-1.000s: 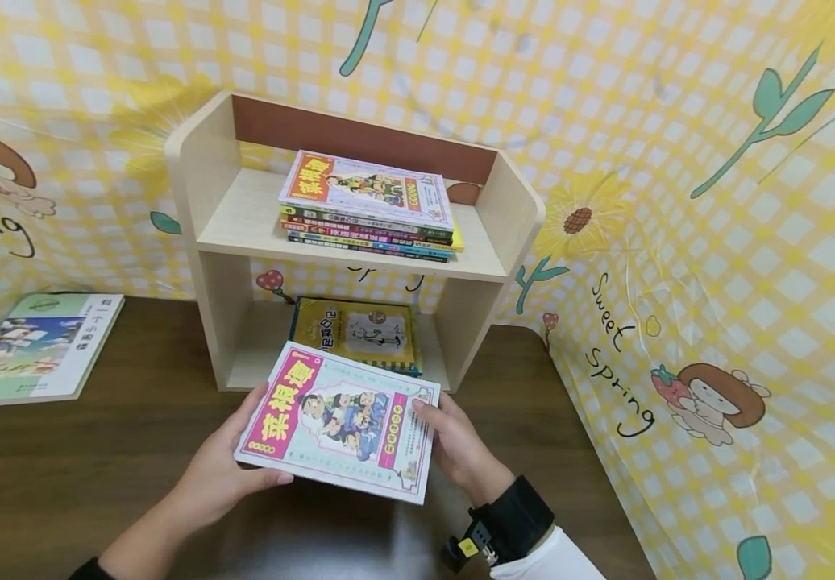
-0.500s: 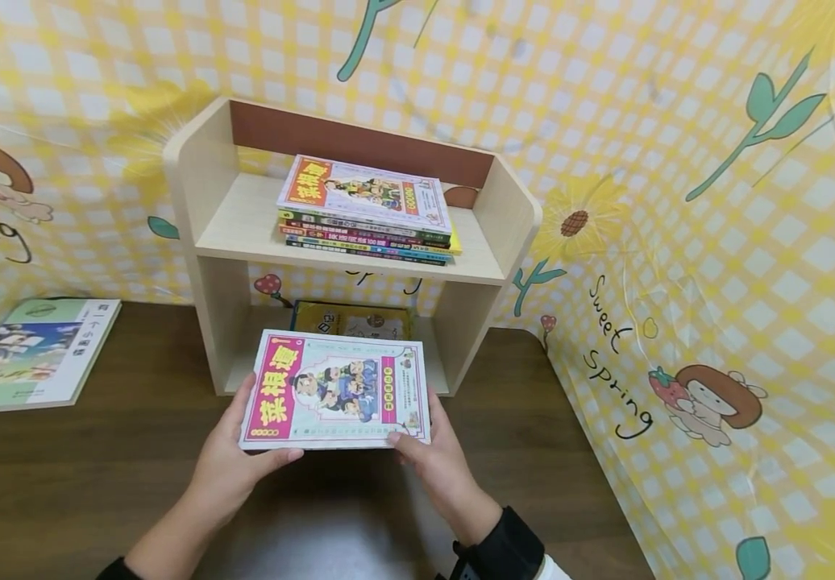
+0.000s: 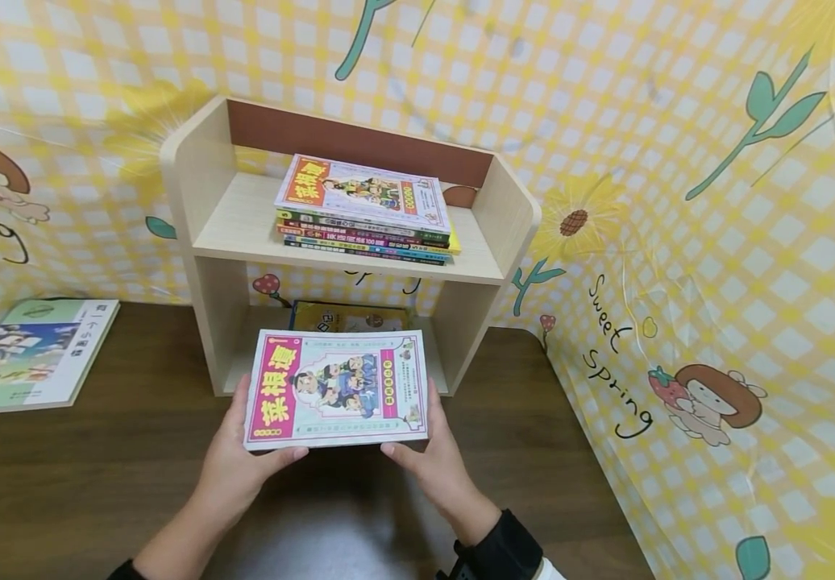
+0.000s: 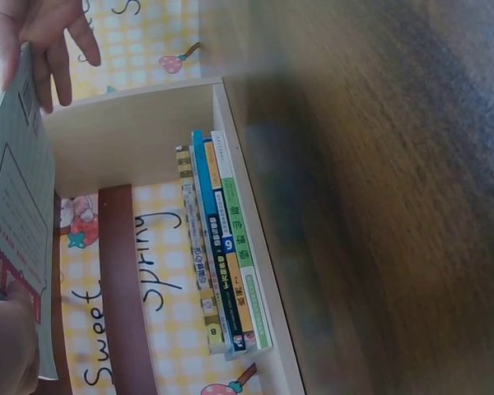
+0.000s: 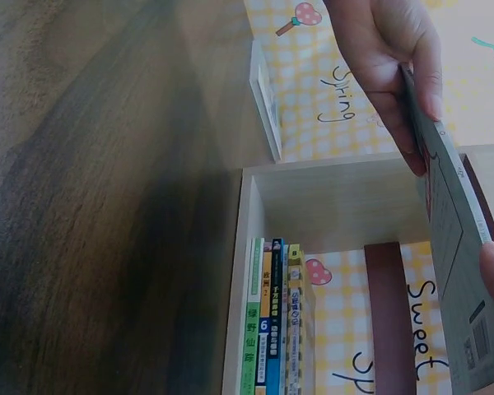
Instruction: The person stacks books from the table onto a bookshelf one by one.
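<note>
Between my two hands a thin comic book point(image 3: 338, 391) with a pink-and-pale-blue cover is held face up, in front of the wooden bookshelf point(image 3: 203, 193). My left hand point(image 3: 232, 459) grips its left side, the thumb along the near edge. My right hand point(image 3: 446, 475) grips the right side the same way. Both wrist views show the book's pale underside, the fingers partly beneath it. On the upper shelf lies a stack of books point(image 3: 363, 193). A yellow book point(image 3: 352, 318) in the lower compartment is partly hidden behind the comic; the wrist views show several book spines point(image 4: 222, 247) there.
A green-and-white book point(image 3: 33, 350) lies flat on the dark wooden table point(image 3: 135, 483), left of the bookshelf. Yellow checked cloth point(image 3: 650, 242) with printed flowers hangs behind and at the right.
The comic book has turned from a slant to nearly straight and moved slightly toward the shelf, covering more of the yellow book. My right thumb has shifted to its near edge.
</note>
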### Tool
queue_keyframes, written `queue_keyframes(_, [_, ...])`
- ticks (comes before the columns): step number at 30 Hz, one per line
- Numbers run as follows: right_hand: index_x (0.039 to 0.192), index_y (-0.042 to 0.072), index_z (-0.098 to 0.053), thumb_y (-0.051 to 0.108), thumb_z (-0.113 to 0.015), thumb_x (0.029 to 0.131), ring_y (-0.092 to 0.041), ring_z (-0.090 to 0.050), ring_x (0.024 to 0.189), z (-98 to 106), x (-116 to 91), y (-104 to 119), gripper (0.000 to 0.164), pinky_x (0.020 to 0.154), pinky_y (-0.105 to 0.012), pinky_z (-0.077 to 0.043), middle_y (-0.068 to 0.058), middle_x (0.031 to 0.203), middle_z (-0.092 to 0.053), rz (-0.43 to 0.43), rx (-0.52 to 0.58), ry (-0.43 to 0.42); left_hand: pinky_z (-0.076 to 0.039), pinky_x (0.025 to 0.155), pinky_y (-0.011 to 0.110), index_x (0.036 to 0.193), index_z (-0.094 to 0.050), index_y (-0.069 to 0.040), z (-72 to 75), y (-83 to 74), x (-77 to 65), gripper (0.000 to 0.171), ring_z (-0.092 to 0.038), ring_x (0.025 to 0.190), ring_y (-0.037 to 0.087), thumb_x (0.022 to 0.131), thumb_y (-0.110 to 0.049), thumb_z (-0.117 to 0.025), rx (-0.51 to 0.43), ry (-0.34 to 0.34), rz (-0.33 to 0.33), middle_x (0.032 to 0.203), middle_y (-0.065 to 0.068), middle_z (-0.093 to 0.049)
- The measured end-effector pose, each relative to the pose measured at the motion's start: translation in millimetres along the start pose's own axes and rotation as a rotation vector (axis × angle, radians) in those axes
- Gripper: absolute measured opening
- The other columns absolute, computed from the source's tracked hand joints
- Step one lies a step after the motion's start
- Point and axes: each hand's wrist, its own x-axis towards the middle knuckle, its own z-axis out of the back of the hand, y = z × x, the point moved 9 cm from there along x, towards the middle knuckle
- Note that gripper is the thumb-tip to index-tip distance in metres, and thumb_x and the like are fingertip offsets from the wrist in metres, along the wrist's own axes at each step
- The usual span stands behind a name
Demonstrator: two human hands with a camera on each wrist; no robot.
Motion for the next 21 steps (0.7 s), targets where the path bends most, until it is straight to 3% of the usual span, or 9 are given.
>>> queue_keyframes(3, [0.155,0.007,0.003,0.003,-0.073,0.084,-0.032,0.005,0.147,2,2,-4,0.104,0.115,-0.058,0.004,-0.012,0.162,-0.002,-0.004,-0.024,-0.014,-0.048,0.080,0.008,0.156,0.003,-0.012,-0.6,2.1,2.6,0.114,-0.053,0.097,-0.010,0.077,0.004,-0.077,0.038,0.004,0.002,0.152,0.026,-0.026])
queue_keyframes(9, [0.155,0.004,0.000,0.001,-0.072,0.084,-0.033,0.002,0.147,2,9,-20,0.100,0.116,-0.057,0.001,-0.014,0.161,-0.005,-0.037,-0.031,-0.029,-0.040,0.082,0.004,0.156,-0.001,-0.010,0.7,15.3,11.9,0.112,-0.049,0.096,-0.013,0.077,-0.008,-0.081,0.170,0.013,0.041,0.150,0.023,-0.033])
queue_keyframes(17, [0.155,0.005,-0.001,-0.003,-0.070,0.084,-0.034,-0.004,0.147,0,23,-45,0.100,0.117,-0.053,-0.006,-0.015,0.161,-0.007,-0.064,0.011,-0.028,-0.045,0.082,0.009,0.156,-0.003,-0.009,-0.4,38.0,23.3,0.109,-0.051,0.096,-0.010,0.079,-0.011,-0.080,0.164,0.034,0.049,0.148,0.023,-0.035])
queue_keyframes(21, [0.155,0.006,0.002,-0.005,-0.069,0.084,-0.033,-0.008,0.146,-1,30,-55,0.100,0.117,-0.049,-0.013,-0.013,0.161,-0.007,-0.063,0.034,-0.006,-0.047,0.082,0.012,0.156,-0.006,-0.011,-1.9,49.5,31.3,0.106,-0.056,0.104,0.003,0.079,-0.012,-0.080,0.146,0.045,0.051,0.146,0.022,-0.039])
